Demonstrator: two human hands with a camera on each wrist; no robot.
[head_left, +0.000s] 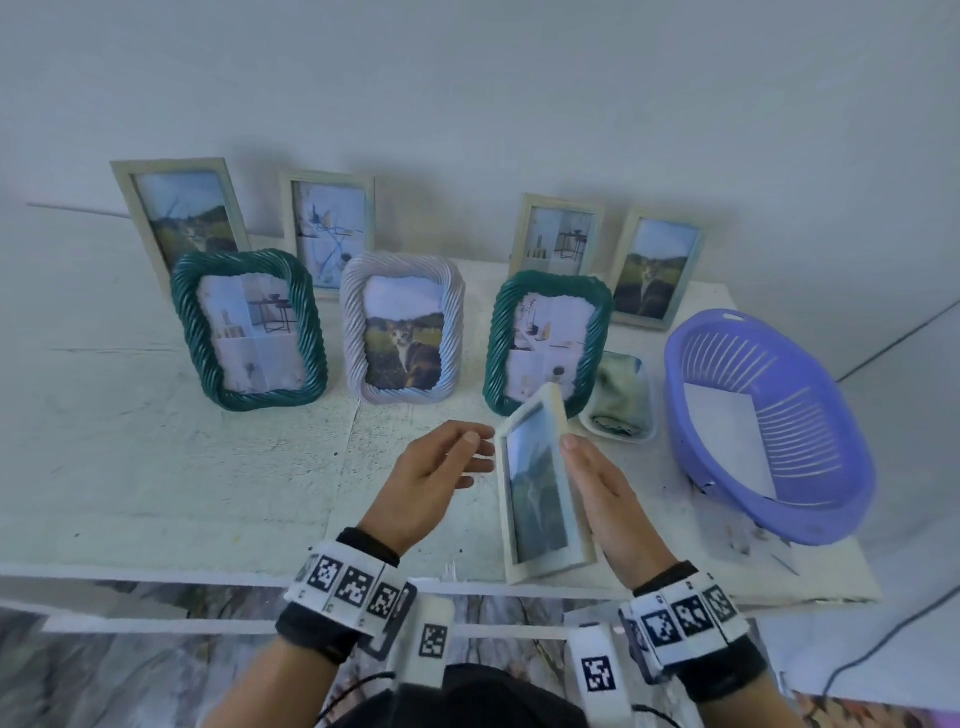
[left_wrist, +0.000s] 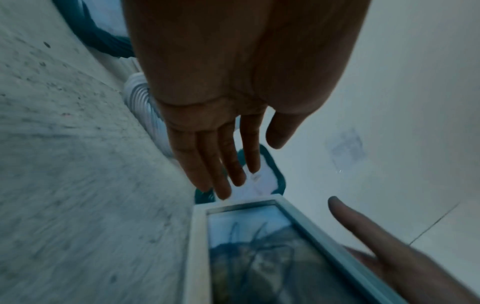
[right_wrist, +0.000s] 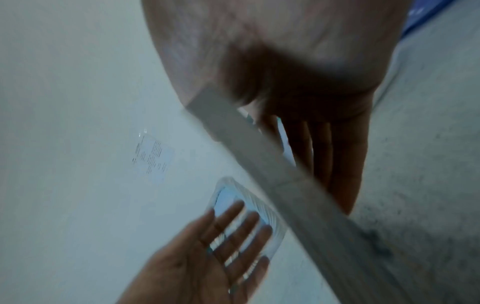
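— Plain pale frames?
— Five: four back frames (head_left: 179, 218) (head_left: 330, 228) (head_left: 558, 231) (head_left: 657, 267) far, by the wall, plus a fifth frame (head_left: 540, 483) near, right of centre.
— Rope-edged frames?
— Three, middle row: two green frames (head_left: 249, 330) (head_left: 545, 340), one lilac frame (head_left: 402, 327) between.
— Anything else?
— One purple basket (head_left: 810, 405), right. One small tray (head_left: 623, 438) beside it, one folded cloth (head_left: 623, 395) inside.

soft even daylight in the head view, edges bowed; both wrist views dim, motion-blurred
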